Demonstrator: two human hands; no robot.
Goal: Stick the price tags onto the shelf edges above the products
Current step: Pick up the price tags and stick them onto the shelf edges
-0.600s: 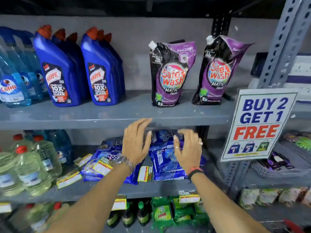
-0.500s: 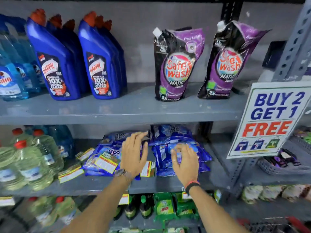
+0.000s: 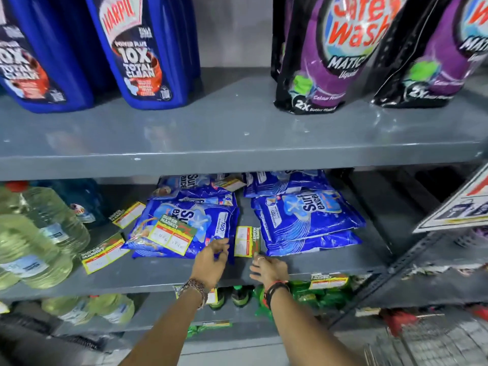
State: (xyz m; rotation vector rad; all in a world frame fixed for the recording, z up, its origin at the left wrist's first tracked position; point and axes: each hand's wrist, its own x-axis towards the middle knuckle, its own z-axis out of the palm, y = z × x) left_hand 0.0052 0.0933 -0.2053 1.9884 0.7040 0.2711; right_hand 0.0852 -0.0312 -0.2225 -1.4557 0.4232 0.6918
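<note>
A yellow and green price tag (image 3: 247,241) lies on the middle shelf (image 3: 158,273), in the gap between two stacks of blue Surf Excel packs (image 3: 309,215). My left hand (image 3: 211,261) hovers just left of it, with spread fingers over the corner of the left stack (image 3: 211,215). My right hand (image 3: 269,268) is below the tag, and its index fingertip touches the tag's lower right corner. Neither hand grips anything. More loose tags lie on the left stack (image 3: 171,235) and on the shelf (image 3: 104,253) (image 3: 128,213). The upper shelf edge (image 3: 237,165) is bare grey.
Blue Harpic bottles (image 3: 148,48) and purple Safewash pouches (image 3: 330,54) stand on the upper shelf. Clear bottles (image 3: 34,247) fill the left. A tag (image 3: 328,281) sticks on the middle shelf edge above green packs (image 3: 314,297). A promo sign (image 3: 454,210) juts in at right, with a wire basket (image 3: 422,344) below.
Both hands have dropped from the upper shelf edge to the middle shelf, close to the tag between the blue packs. The view has moved in closer and lower.
</note>
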